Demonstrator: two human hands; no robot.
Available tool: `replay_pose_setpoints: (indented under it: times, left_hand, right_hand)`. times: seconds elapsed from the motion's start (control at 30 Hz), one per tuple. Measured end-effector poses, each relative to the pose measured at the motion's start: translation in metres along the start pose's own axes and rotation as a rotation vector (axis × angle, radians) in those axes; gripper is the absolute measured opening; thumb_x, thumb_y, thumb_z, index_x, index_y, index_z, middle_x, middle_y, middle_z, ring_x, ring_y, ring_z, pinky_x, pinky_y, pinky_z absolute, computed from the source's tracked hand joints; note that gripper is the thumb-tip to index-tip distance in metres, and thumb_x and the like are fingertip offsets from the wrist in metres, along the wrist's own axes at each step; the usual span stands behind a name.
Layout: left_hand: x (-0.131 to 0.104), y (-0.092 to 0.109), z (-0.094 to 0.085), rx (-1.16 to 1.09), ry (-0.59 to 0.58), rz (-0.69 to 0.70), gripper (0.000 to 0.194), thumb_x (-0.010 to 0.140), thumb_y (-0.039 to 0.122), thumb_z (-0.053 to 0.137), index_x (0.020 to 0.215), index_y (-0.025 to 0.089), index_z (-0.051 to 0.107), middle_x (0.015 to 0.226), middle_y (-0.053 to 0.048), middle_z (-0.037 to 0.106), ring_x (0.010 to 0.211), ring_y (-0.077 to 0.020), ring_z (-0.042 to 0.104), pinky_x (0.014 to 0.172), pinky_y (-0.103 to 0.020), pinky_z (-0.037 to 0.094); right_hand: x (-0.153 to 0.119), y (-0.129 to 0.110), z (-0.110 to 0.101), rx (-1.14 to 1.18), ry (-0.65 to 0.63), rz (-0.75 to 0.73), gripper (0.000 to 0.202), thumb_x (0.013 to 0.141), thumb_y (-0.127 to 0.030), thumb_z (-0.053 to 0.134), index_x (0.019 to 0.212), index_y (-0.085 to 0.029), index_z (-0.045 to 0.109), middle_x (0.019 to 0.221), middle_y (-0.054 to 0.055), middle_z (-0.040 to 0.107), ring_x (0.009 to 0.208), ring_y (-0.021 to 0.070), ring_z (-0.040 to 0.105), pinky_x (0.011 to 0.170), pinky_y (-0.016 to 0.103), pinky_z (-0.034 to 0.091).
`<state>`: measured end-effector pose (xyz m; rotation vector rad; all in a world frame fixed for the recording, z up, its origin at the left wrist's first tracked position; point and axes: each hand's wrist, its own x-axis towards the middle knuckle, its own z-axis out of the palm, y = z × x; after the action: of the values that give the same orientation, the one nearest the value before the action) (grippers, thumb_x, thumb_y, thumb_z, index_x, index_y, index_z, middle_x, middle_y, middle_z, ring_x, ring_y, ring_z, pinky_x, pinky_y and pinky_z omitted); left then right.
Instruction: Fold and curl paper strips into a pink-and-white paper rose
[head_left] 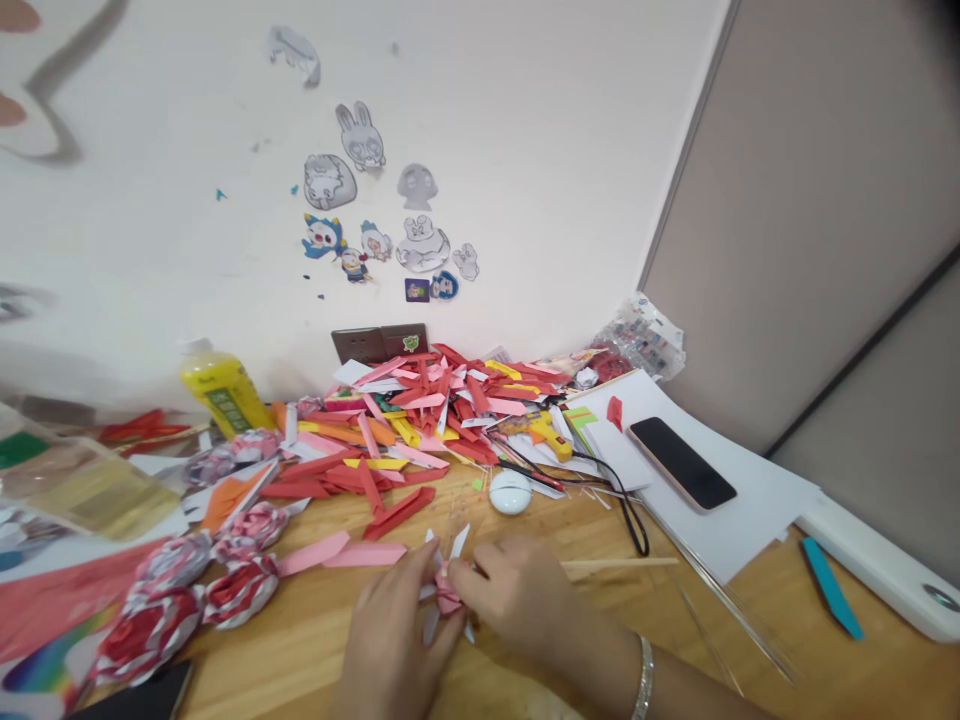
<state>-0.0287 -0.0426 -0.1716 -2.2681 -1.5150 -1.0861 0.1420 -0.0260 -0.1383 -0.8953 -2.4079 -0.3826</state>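
Near the table's front edge, my left hand (pixel 401 620) and my right hand (pixel 510 590) meet around a small folded-paper flower (pixel 448 592). Pink folds make up its middle, and white paper strips stick out around it. Fingers of my left hand hold it from the left side. My right hand's fingers are closed on its upper right, and part of the paper is hidden beneath them. Left of my hands lie two flat pink paper strips (pixel 345 553). A thin wooden stick (pixel 621 563) lies just right of my right hand.
Folded red, pink, yellow and white paper strips (pixel 420 410) are heaped at the back. Rolled paper flowers (pixel 150 625) and a yellow bottle (pixel 225 390) are on the left. A yellow glue gun (pixel 550 437), white earbud case (pixel 510 492) and phone (pixel 682 462) lie right of centre.
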Motion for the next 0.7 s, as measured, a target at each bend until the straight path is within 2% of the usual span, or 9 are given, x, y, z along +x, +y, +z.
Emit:
replay_pose_setpoints:
  times: [0.17,0.33,0.53,0.7]
  left_hand:
    - [0.002,0.003,-0.002,0.038,-0.008,0.021,0.035,0.076,0.032,0.058,0.107,0.020,0.051,0.085,-0.006,0.074,0.073,-0.0237,0.071,0.064,-0.033,0.053]
    - [0.005,0.004,-0.005,0.060,-0.004,0.021,0.033,0.077,0.031,0.056,0.107,0.020,0.050,0.080,-0.005,0.073,0.069,-0.0229,0.070,0.063,-0.032,0.052]
    - [0.005,0.005,-0.007,0.084,0.020,0.048,0.028,0.080,0.029,0.050,0.107,0.022,0.050,0.082,-0.004,0.073,0.071,-0.0220,0.069,0.064,-0.031,0.050]
    - [0.007,0.007,-0.009,0.107,0.009,0.062,0.023,0.084,0.030,0.047,0.105,0.022,0.051,0.079,-0.003,0.072,0.068,-0.0212,0.068,0.063,-0.030,0.049]
  right_hand:
    - [0.000,0.001,0.004,0.021,0.007,0.033,0.010,0.089,-0.020,0.050,0.081,-0.021,0.056,0.066,0.001,0.058,0.053,0.0153,0.048,0.048,0.030,0.021]
    - [0.005,0.000,-0.001,0.083,0.093,0.103,0.026,0.097,-0.027,0.040,0.077,-0.019,0.054,0.066,0.002,0.059,0.060,0.0156,0.053,0.053,0.029,0.027]
    - [0.008,0.001,-0.008,0.129,0.224,-0.016,0.041,0.101,-0.026,0.029,0.070,-0.017,0.054,0.059,0.002,0.056,0.053,0.0150,0.049,0.049,0.030,0.026]
    - [0.006,0.000,-0.004,0.162,0.219,0.031,0.040,0.100,-0.025,0.031,0.071,-0.016,0.057,0.061,0.003,0.060,0.053,0.0153,0.052,0.049,0.030,0.027]
